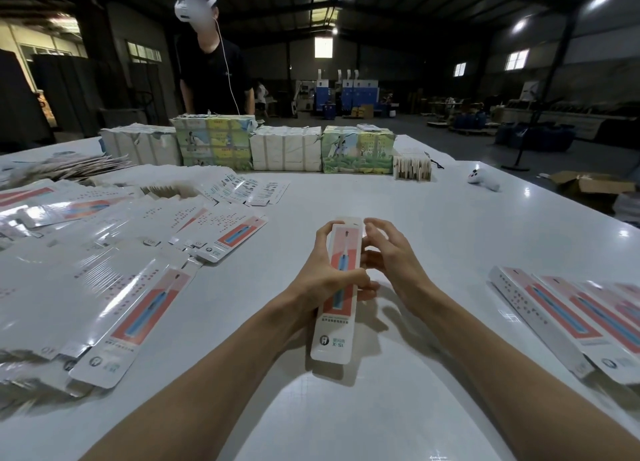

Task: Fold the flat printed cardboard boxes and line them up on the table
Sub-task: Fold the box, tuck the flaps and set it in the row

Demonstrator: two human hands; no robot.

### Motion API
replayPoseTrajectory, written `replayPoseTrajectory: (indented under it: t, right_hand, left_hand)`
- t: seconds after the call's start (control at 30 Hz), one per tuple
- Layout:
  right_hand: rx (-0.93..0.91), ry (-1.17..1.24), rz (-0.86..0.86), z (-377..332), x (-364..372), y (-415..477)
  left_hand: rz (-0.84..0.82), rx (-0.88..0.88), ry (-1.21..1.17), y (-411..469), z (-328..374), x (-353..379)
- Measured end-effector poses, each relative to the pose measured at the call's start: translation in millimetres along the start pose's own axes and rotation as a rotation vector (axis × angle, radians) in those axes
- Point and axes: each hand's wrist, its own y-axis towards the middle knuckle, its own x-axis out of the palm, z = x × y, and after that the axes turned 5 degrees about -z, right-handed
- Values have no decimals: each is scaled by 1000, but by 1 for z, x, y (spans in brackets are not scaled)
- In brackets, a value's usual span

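A long white printed box (334,325) with a red panel and a blue toothbrush picture is held above the white table (450,225), its near end pointing at me. My left hand (323,273) grips its left side, thumb across the front. My right hand (388,253) is at its right edge near the far end, fingers curled and spread against the side. Flat unfolded boxes (114,287) lie in a loose heap on the left. A row of folded boxes (568,318) lies side by side at the right.
Wrapped bundles of stock (284,149) stand in a line along the far side. A person in a headset (211,66) stands behind them. A small white object (483,180) lies far right; an open carton (588,185) sits off the table's right edge.
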Motion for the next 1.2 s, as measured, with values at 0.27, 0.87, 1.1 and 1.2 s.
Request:
replayPoseTrajectory:
  t: [0.27,0.87,1.1,1.2]
  right_hand:
    - [-150,-177,75,1,-16,-1]
    - [104,128,-18,-15,-21,2]
    - [173,196,32,-14,-27,4]
    - [199,200,32,-14,-28,4]
  left_hand:
    - [-123,-33,104,-2,-1,-1]
    - [-260,-65,70,-2,-3,-5]
    - [-242,-65,64,-4,-2,-4]
    - [-248,-54,75,-4,0,-3]
